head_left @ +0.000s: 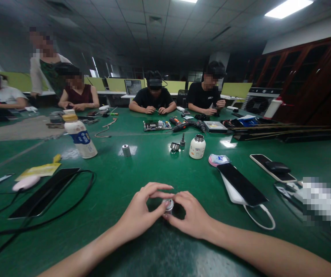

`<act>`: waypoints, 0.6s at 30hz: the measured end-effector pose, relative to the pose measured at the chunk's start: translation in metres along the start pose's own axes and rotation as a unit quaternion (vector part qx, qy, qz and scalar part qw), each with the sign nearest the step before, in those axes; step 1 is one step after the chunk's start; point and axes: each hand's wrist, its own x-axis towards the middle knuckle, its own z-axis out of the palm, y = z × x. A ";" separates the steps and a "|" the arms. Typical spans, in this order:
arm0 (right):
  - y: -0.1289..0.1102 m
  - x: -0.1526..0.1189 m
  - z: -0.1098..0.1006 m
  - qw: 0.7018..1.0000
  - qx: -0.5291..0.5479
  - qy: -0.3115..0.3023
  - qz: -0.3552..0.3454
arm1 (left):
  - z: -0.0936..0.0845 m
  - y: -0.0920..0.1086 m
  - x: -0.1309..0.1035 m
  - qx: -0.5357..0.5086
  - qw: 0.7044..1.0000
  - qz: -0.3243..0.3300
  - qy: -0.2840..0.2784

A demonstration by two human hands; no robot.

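Observation:
A small silver metal cylinder [168, 207] stands between my two hands on the green table [116, 173]. My left hand [142, 207] has its thumb on the cylinder's near left side, while its fingers arch above and beyond it. From the right, my right hand [192, 215] curls its thumb and fingers around the same cylinder. Farther off to the left, a second silver cylinder [126, 151] stands alone. A cream flask [197, 147] without a lid stands beyond my right hand, beside a metal cup-like part [175, 146] and a dark fitting [183, 140].
On the left are a milk bottle [80, 136], a black tablet [45, 192] and a looping cable [88, 188]. Phones [242, 184] and a white cable [265, 217] lie right. A circuit board [157, 125] and power drills [187, 125] lie farther back. Several people sit across the table.

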 end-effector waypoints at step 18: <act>0.000 0.001 0.001 0.999 0.006 0.017 -0.035 | -0.001 0.001 0.002 0.024 1.000 -0.004 0.011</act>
